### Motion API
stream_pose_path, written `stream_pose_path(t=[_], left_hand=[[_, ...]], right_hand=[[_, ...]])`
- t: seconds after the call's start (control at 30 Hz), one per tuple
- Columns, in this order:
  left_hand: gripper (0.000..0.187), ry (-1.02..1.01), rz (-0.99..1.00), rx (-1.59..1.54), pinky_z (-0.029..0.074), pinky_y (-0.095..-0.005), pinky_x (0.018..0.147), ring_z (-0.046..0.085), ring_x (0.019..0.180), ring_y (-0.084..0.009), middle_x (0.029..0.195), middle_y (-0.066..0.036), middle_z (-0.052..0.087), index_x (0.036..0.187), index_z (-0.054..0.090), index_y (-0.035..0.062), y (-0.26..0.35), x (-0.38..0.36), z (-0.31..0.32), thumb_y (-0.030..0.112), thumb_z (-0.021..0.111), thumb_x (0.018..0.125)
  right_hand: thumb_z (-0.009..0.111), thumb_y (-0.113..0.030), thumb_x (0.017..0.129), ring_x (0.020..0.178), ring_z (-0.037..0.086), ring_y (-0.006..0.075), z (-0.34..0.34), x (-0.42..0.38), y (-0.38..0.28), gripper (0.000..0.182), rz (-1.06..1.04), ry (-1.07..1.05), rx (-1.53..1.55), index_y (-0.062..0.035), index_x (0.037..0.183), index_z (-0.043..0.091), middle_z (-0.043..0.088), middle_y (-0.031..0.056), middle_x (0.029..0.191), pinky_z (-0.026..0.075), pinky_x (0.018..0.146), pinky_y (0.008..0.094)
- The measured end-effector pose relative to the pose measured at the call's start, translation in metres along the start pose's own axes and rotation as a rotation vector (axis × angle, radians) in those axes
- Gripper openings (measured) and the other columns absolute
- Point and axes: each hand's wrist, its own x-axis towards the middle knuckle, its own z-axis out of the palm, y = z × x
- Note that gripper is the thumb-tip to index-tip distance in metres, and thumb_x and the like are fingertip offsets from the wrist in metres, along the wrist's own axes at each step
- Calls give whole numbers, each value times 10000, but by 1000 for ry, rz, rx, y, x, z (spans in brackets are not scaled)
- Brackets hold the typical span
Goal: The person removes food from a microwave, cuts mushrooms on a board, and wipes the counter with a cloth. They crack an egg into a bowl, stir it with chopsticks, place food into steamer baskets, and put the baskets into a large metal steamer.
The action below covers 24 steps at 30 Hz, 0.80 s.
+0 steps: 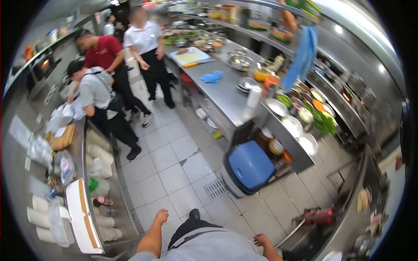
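Both of my arms hang out from my body over the tiled floor. My left hand (162, 216) is at the lower middle, its fingers curled in, and whether anything is inside them cannot be made out. On the right, my right hand (261, 239) has loosely bent fingers with nothing visible in them. Neither hand touches a surface. Nearest to my left hand on the left is a long white cardboard piece (81, 217) at the counter's edge. Ahead and between the hands lies a floor drain (216, 189), with a blue-lidded bin (251, 165) beyond it.
Three people stand at the upper left, in grey (96, 89), red (104, 52) and white (143, 40); another is farther back. A steel counter (226, 98) with bowls, a cutting board and a blue cloth runs along the right. Cup stacks (40, 217) line the left side.
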Motion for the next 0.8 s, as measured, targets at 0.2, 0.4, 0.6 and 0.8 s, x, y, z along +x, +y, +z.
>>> stream_pose_path(t=[0.2, 0.4, 0.6, 0.8], left_hand=[[357, -104, 914, 978, 563, -475, 747, 697, 900, -299, 948, -126, 715, 974, 668, 88, -69, -8, -42, 258, 814, 697], [223, -320, 436, 512, 578, -441, 726, 714, 865, -284, 955, -116, 715, 1052, 683, 115, -21, 25, -89, 199, 718, 848], [251, -260, 652, 920, 559, -492, 749, 706, 891, -283, 1050, -163, 755, 1041, 723, 72, 57, 139, -146, 169, 720, 810], [235, -64, -9, -357, 573, -419, 614, 714, 745, -267, 950, -119, 721, 1183, 660, 117, 177, 241, -127, 195, 625, 964]], right_hand=[[701, -223, 955, 713, 704, 221, -48, 48, -249, 340, -279, 158, 53, -40, 1233, 629, 712, 97, 945, 566, 573, 362], [727, -59, 773, 915, 729, 331, 14, 81, -434, 437, -668, 505, -498, -118, 1206, 731, 759, 161, 1010, 580, 830, 402], [612, 40, 762, 881, 723, 279, 135, 63, -567, 525, -643, 85, -457, -45, 1274, 690, 746, 135, 1112, 581, 811, 375], [668, -57, 884, 1095, 633, 197, 110, 15, -734, 646, -1005, -64, -68, -73, 1504, 489, 629, 124, 1344, 556, 884, 367]])
